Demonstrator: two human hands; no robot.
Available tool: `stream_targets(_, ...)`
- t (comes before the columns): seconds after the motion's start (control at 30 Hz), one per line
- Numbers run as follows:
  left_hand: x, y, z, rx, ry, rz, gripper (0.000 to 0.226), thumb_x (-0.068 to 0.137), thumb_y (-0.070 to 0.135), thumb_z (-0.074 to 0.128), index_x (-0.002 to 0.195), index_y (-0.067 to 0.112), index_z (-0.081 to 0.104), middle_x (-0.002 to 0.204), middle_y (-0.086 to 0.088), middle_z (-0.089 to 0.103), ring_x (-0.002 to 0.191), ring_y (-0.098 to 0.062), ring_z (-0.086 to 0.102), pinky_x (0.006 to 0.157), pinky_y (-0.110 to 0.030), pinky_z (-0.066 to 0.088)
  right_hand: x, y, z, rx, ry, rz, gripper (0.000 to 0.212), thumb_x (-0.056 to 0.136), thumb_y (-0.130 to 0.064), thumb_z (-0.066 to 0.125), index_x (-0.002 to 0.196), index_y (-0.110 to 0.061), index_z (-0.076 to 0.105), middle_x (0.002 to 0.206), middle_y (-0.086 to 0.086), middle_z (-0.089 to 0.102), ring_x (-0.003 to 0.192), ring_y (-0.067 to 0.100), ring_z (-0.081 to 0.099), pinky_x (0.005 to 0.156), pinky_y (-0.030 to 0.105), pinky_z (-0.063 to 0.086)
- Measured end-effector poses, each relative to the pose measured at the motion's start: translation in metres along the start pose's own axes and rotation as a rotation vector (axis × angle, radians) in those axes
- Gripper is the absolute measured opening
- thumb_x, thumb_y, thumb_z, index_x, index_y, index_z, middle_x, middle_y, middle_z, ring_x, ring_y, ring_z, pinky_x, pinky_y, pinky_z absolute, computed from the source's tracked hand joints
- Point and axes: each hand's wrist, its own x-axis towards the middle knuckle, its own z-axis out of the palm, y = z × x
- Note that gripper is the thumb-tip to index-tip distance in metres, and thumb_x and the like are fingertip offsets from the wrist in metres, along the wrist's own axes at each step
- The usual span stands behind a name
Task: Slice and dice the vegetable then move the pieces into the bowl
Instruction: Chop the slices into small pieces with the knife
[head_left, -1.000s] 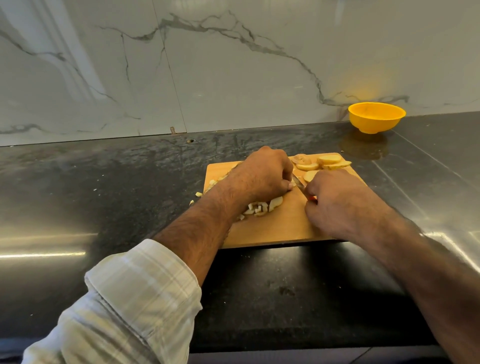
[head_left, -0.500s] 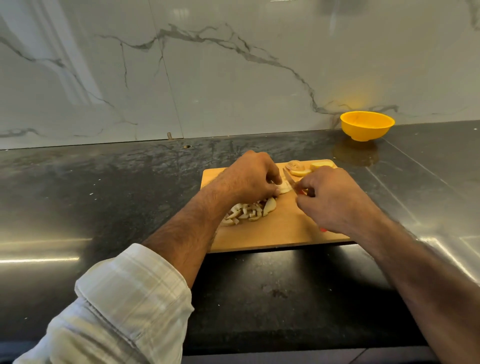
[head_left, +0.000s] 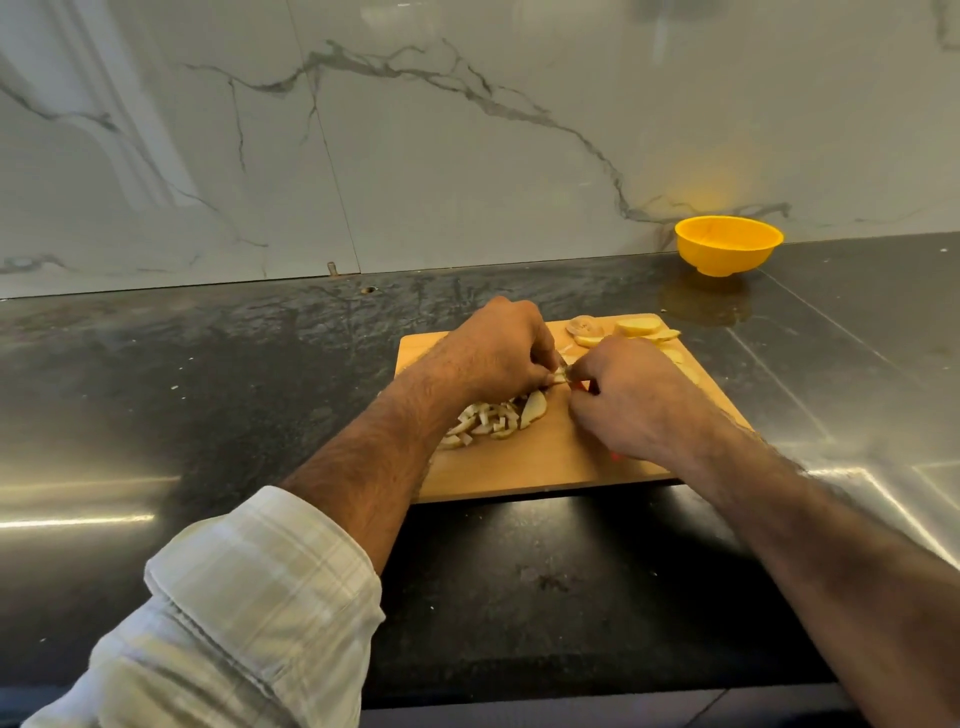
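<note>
A wooden cutting board (head_left: 561, 467) lies on the dark counter. My left hand (head_left: 493, 353) curls over a pale vegetable slice (head_left: 558, 376) at the board's middle and pinches it. My right hand (head_left: 634, 400) grips a knife whose red handle (head_left: 584, 385) barely shows; the blade is hidden between the hands. A heap of diced pieces (head_left: 485, 421) lies just under my left wrist. Several uncut round slices (head_left: 636, 328) sit at the board's far right corner. The yellow bowl (head_left: 727, 245) stands by the wall at the far right, and nothing shows in it.
The marble wall (head_left: 415, 130) closes the back of the counter. A few small vegetable bits (head_left: 174, 387) lie on the counter left of the board. The counter's front edge runs just below my forearms.
The view has tilted up slightly. My hands have drawn closer together over a slice at the board's middle. The diced heap stays where it was.
</note>
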Motion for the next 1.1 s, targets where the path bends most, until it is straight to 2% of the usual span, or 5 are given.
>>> stream_targets(0.17,-0.004,-0.007,-0.004,-0.034,0.047,0.001,0.012,0.088,0.024,0.086,0.099,0.022,0.084,0.093,0.011,0.077,0.085,-0.003,0.07,0.084,-0.029,0.063,-0.011,0.006,-0.008,0.04,0.04,-0.058,0.029,0.097,-0.027,0.067,0.125,-0.024,0.076,0.089,-0.009,0.062,0.077,0.009,0.057,0.055,0.019,0.038)
stream_targets(0.57,-0.001,-0.004,-0.004,-0.036,0.008,0.012,0.004,0.087,0.021,0.087,0.089,0.022,0.085,0.087,0.012,0.078,0.083,-0.003,0.071,0.082,-0.027,0.063,0.002,-0.009,0.005,-0.078,-0.03,-0.048,0.026,0.094,-0.029,0.068,0.119,-0.022,0.074,0.093,-0.005,0.066,0.084,0.014,0.061,0.076,0.03,0.059)
stream_targets(0.77,-0.005,-0.015,-0.01,-0.023,0.096,0.016,0.01,0.088,0.016,0.08,0.096,0.02,0.085,0.089,0.011,0.077,0.085,-0.004,0.07,0.081,-0.026,0.062,-0.01,0.004,-0.008,0.092,0.058,-0.083,0.028,0.099,-0.027,0.066,0.125,-0.024,0.075,0.095,-0.005,0.066,0.077,0.009,0.058,0.06,0.021,0.044)
stream_targets(0.9,-0.004,-0.015,-0.01,-0.011,0.088,0.009,0.01,0.087,0.014,0.08,0.091,0.02,0.085,0.079,0.013,0.074,0.07,-0.002,0.066,0.062,-0.017,0.053,-0.015,0.0,-0.006,0.045,0.033,-0.093,0.028,0.097,-0.028,0.068,0.123,-0.025,0.076,0.083,-0.013,0.062,0.075,0.01,0.058,0.056,0.02,0.039)
stream_targets(1.1,-0.001,-0.012,-0.004,-0.035,0.017,0.005,0.004,0.089,0.02,0.084,0.088,0.024,0.084,0.086,0.011,0.076,0.081,-0.004,0.07,0.074,-0.023,0.06,-0.012,-0.009,0.002,-0.063,-0.054,-0.039,0.03,0.091,-0.028,0.07,0.121,-0.027,0.075,0.094,-0.008,0.068,0.085,0.012,0.062,0.074,0.029,0.06)
